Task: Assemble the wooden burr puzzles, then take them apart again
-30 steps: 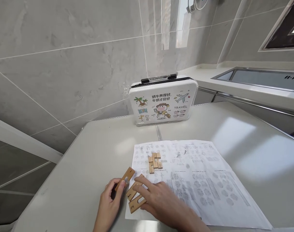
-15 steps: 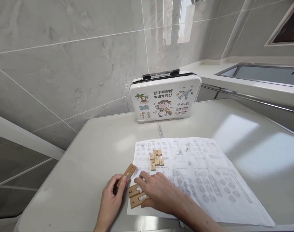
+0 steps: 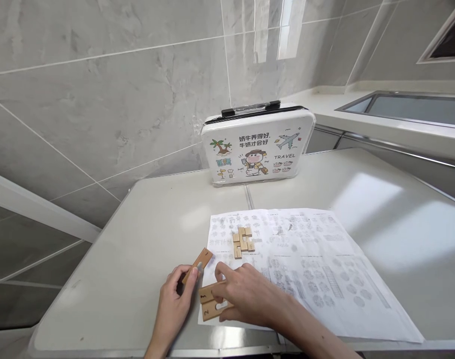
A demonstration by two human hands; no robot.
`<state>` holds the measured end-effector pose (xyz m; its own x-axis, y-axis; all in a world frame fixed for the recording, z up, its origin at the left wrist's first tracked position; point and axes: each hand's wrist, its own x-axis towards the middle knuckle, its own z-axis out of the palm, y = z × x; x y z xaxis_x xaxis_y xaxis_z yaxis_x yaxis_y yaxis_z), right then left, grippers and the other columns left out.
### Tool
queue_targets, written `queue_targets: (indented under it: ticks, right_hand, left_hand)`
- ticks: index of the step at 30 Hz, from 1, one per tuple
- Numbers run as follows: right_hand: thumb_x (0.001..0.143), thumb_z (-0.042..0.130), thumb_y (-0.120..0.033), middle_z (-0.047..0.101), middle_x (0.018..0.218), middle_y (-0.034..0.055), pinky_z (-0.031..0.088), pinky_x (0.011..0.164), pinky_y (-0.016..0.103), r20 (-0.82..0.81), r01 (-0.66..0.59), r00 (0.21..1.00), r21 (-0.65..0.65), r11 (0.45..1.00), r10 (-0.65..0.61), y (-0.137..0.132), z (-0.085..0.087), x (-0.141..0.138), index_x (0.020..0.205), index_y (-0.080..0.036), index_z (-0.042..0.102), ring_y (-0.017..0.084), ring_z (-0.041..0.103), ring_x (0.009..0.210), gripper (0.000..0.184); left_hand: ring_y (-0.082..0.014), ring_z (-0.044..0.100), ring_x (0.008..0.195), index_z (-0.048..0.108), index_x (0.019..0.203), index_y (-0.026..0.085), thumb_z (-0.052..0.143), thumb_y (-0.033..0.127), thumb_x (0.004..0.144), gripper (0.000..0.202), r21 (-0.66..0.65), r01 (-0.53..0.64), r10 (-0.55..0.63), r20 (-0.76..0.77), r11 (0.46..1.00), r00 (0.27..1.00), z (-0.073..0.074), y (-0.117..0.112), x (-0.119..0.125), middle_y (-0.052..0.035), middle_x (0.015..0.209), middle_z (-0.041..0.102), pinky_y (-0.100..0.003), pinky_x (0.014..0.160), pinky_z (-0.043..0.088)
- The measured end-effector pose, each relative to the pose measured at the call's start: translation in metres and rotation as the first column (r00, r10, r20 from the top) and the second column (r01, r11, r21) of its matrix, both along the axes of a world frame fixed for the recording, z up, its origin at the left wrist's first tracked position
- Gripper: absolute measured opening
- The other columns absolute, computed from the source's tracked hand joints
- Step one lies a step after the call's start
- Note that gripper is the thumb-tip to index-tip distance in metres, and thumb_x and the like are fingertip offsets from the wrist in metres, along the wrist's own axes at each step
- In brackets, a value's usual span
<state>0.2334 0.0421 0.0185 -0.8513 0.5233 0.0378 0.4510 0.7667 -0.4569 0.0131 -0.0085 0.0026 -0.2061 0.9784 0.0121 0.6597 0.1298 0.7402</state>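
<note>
One wooden block marked 1 [image 3: 206,256] was pinched between the thumb and fingers of my left hand [image 3: 175,294], by the left edge of the paper [image 3: 350,314]. My right hand [image 3: 249,294], apart from the left, arched over the block marked 2 [image 3: 209,312] and its neighbour [image 3: 206,294], which lay side by side at the paper's near left corner; I couldn't tell whether it gripped them. Beyond, small joined wooden pieces [image 3: 242,242] rested on the paper, and a white case [image 3: 230,174] stood farther back.
</note>
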Motion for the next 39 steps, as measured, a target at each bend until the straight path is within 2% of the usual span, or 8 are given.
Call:
queue_targets:
  ticks: [5,9,15,20,23,26,31,39]
  right_hand:
    - [0.094,0.071,-0.035,0.063,0.103,0.0051,0.044,0.061,0.025,-0.028,-0.009,1.0,0.032,0.999,0.01,-0.006,-0.004,0.002,0.1,-0.023,0.073,0.02,0.066,0.093,0.013]
    - [0.098,0.065,-0.032,0.063,0.094,0.006,0.043,0.057,0.023,-0.01,-0.007,1.0,0.082,0.997,0.008,-0.014,-0.011,0.004,0.095,-0.021,0.07,0.023,0.065,0.102,0.012]
    - [0.098,0.069,-0.032,0.062,0.087,0.0056,0.041,0.05,0.023,-0.019,-0.013,1.0,0.183,0.983,0.017,-0.025,-0.019,0.005,0.1,-0.02,0.064,0.026,0.064,0.109,0.014]
    - [0.099,0.068,-0.029,0.062,0.094,0.0092,0.04,0.045,0.024,0.016,0.014,1.0,0.235,0.972,-0.019,-0.034,-0.02,0.004,0.098,-0.019,0.061,0.023,0.067,0.085,0.013]
    - [0.096,0.072,-0.032,0.063,0.102,0.0121,0.039,0.044,0.025,0.037,0.033,0.998,0.247,0.968,-0.044,-0.037,-0.015,0.004,0.097,-0.02,0.059,0.02,0.065,0.073,0.018]
    - [0.095,0.07,-0.025,0.064,0.102,0.013,0.036,0.042,0.026,0.05,0.036,0.997,0.279,0.96,-0.052,-0.038,-0.009,0.005,0.093,-0.02,0.057,0.019,0.064,0.065,0.015]
    - [0.094,0.065,-0.017,0.067,0.104,0.0145,0.035,0.043,0.027,0.088,0.0,0.996,0.315,0.949,-0.029,-0.042,-0.003,0.008,0.094,-0.02,0.055,0.019,0.063,0.062,0.01]
    - [0.092,0.065,-0.018,0.068,0.093,0.0127,0.035,0.04,0.03,0.079,-0.009,0.997,0.37,0.929,-0.022,-0.05,-0.012,0.002,0.098,-0.016,0.059,0.021,0.064,0.06,0.009]
  left_hand:
    - [-0.0192,0.062,0.076,0.067,0.085,0.022,0.052,0.062,0.097,0.045,-0.001,0.001,-0.001,0.005,1.0,1.0,0.001,0.001,0.001,-0.0019,0.081,0.07,-0.026,0.071,0.049]
    - [-0.0195,0.062,0.075,0.067,0.085,0.022,0.052,0.063,0.097,0.045,0.006,0.0,0.0,0.007,1.0,1.0,0.001,0.001,0.002,-0.0024,0.081,0.071,-0.026,0.071,0.05]
    - [-0.0192,0.062,0.073,0.068,0.085,0.022,0.054,0.063,0.095,0.045,0.003,-0.011,0.011,-0.001,1.0,1.0,0.001,0.001,0.001,-0.0019,0.08,0.071,-0.026,0.069,0.05]
    - [-0.0188,0.061,0.072,0.068,0.085,0.022,0.053,0.063,0.096,0.045,-0.009,-0.01,0.01,-0.012,1.0,1.0,0.002,0.001,0.002,-0.0014,0.08,0.071,-0.025,0.069,0.05]
    - [-0.0192,0.061,0.072,0.068,0.085,0.022,0.053,0.063,0.096,0.045,-0.003,-0.008,0.007,-0.02,1.0,1.0,0.002,0.002,0.002,-0.0016,0.08,0.071,-0.026,0.068,0.05]
    - [-0.0196,0.061,0.072,0.068,0.084,0.022,0.053,0.064,0.095,0.045,-0.001,-0.007,0.007,-0.022,1.0,1.0,0.001,0.002,0.002,-0.0018,0.08,0.071,-0.026,0.068,0.05]
    - [-0.0195,0.061,0.073,0.068,0.085,0.022,0.053,0.063,0.096,0.044,-0.012,-0.004,0.004,-0.019,1.0,1.0,-0.002,0.002,0.001,-0.0013,0.08,0.071,-0.026,0.069,0.049]
    - [-0.019,0.062,0.077,0.067,0.086,0.022,0.053,0.062,0.097,0.043,-0.025,0.003,-0.003,-0.015,1.0,1.0,-0.001,0.001,0.0,-0.0005,0.082,0.07,-0.026,0.073,0.048]
